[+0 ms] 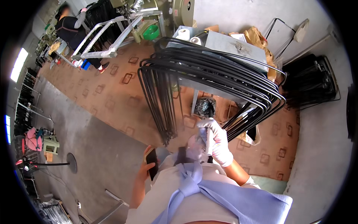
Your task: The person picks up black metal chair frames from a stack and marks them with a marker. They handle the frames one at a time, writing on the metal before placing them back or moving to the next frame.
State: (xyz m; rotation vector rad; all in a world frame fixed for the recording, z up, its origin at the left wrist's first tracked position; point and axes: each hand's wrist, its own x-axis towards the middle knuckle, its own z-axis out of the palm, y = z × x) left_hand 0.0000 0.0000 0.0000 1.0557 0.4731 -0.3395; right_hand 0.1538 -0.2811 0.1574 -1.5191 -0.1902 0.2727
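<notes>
Two hands are in view, both the wearer's own. Far left, well apart from the work, a standing fan (pixel 44 163) and a plastic stool (pixel 51 143) sit on the grey floor. Another person (pixel 72 28) works at a white frame rack (pixel 108 39) far up the room.

Left hand (pixel 143 172), bare, near the body: its grip is closed around a dark phone (pixel 151 163), held upright just left of the apron knot. It plays no part in the metalwork.

Centre: a bundle of black bent wire frames (pixel 209 80) hangs in the air in front of the wearer, loops stacked together, long legs (pixel 166 112) hanging down on the left, rounded corners to the right. Behind it stands a grey metal desk (pixel 238 46) carrying white rolls (pixel 183 33).

Right hand (pixel 216 140), in a white glove: its grip is closed on the lower members of the frames, apparently bearing the whole bundle. Exactly which wires the fingers enclose cannot be told.

Far right, a second stack of black frames (pixel 313 82) lies on the floor against the wall.

Judgement: the step in hand is carrying or holding up the bundle one-handed. Any next move calls for a firm hold and a balanced load, since the long legs hang well off to one side; the occupied left hand offers no support.
</notes>
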